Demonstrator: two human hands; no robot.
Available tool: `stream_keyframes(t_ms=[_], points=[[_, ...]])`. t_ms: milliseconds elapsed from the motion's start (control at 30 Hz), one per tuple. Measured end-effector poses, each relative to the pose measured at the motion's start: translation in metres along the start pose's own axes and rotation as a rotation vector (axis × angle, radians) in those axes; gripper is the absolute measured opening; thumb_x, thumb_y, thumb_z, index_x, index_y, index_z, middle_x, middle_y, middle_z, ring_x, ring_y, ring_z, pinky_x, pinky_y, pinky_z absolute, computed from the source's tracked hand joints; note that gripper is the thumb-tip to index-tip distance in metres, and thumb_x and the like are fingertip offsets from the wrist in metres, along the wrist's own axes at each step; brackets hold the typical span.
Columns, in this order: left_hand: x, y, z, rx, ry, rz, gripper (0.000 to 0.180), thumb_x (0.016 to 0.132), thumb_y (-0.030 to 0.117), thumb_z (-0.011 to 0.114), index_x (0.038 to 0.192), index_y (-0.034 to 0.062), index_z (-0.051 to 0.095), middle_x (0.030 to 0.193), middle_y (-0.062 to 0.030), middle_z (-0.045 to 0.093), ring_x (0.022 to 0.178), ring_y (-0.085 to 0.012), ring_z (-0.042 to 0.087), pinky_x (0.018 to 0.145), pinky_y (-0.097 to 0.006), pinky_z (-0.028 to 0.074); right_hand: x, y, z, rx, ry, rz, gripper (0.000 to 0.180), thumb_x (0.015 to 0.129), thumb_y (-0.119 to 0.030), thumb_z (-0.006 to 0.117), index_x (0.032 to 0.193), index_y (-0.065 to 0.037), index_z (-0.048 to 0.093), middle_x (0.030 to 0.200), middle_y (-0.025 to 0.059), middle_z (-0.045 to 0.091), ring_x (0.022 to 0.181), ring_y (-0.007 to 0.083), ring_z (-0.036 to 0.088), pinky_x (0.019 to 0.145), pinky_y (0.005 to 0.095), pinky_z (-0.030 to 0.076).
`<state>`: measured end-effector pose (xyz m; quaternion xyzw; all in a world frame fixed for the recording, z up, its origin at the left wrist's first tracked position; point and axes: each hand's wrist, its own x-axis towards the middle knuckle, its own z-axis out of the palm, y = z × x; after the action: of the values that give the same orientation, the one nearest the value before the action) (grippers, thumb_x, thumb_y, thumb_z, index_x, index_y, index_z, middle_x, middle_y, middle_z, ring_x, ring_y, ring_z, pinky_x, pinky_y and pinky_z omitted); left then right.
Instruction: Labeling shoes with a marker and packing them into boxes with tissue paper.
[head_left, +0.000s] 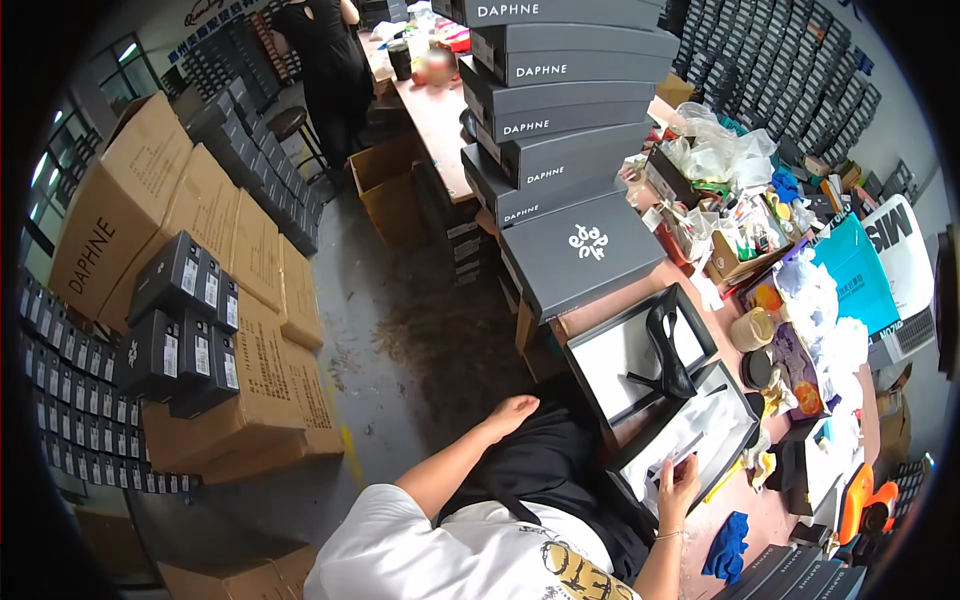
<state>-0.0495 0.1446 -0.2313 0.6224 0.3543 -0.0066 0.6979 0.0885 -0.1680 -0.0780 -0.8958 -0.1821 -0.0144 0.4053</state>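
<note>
My left hand (513, 413) lies on my dark-clothed lap, fingers stretched out together and holding nothing. Over the near half of an open dark shoe box (622, 478), my right hand (679, 484) has its fingers bent around something thin and pale that I cannot make out. White tissue paper (700, 425) lines that half of the box. Just beyond it, a black high-heeled shoe (668, 350) lies across the other box half (592, 362), which has a white inside.
Closed grey shoe boxes (575, 265) rise in a tall stack at the table's far left. Plastic bags (720, 150), an open jar (753, 329) and a blue cloth (727, 548) crowd the pink table (705, 510). Brown cartons (255, 400) stand left; another person (335, 70) stands far off.
</note>
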Motion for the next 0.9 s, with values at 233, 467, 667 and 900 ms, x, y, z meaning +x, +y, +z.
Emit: stream_keyframes(t_ms=[233, 467, 667, 900], points=[[-0.049, 0.096, 0.052, -0.01, 0.101, 0.545, 0.029, 0.094, 0.018, 0.06, 0.117, -0.0003, 0.059, 0.101, -0.0114, 0.068, 0.092, -0.015, 0.066, 0.081, -0.028, 0.052, -0.021, -0.002, -0.02, 0.271, 0.025, -0.024, 0.009, 0.092, -0.008, 0.058, 0.089, -0.004, 0.051, 0.063, -0.0027, 0.048, 0.054, 0.0037, 0.045, 0.048, 0.0198, 0.037], [-0.088, 0.177, 0.132, 0.223, -0.19, 0.884, 0.026, 0.089, 0.008, 0.062, 0.114, -0.0012, 0.06, 0.102, -0.0132, 0.065, 0.089, -0.0177, 0.066, 0.077, -0.029, 0.053, -0.054, 0.01, -0.041, 0.599, 0.079, 0.167, 0.015, 0.093, -0.008, 0.057, 0.107, -0.002, 0.053, 0.077, -0.0021, 0.052, 0.061, 0.0034, 0.048, 0.054, 0.0182, 0.042], [-0.069, 0.173, 0.19, 0.541, -0.262, 1.091, 0.026, 0.083, 0.011, 0.066, 0.108, 0.0029, 0.063, 0.112, -0.0128, 0.061, 0.114, -0.029, 0.054, 0.095, -0.04, 0.043, -0.059, 0.019, -0.04, 0.575, 0.018, 0.149, 0.017, 0.093, -0.008, 0.057, 0.108, -0.003, 0.052, 0.076, -0.0023, 0.051, 0.061, 0.0036, 0.047, 0.055, 0.0177, 0.042], [-0.056, 0.127, 0.186, 0.842, -0.408, 1.089, 0.03, 0.081, 0.014, 0.066, 0.109, 0.0035, 0.063, 0.133, -0.0134, 0.048, 0.133, -0.0295, 0.036, 0.104, -0.043, 0.034, -0.058, 0.019, -0.037, 0.498, 0.034, 0.155, 0.018, 0.091, -0.006, 0.057, 0.107, 0.001, 0.052, 0.075, -0.0014, 0.051, 0.062, 0.0047, 0.047, 0.056, 0.019, 0.039]])
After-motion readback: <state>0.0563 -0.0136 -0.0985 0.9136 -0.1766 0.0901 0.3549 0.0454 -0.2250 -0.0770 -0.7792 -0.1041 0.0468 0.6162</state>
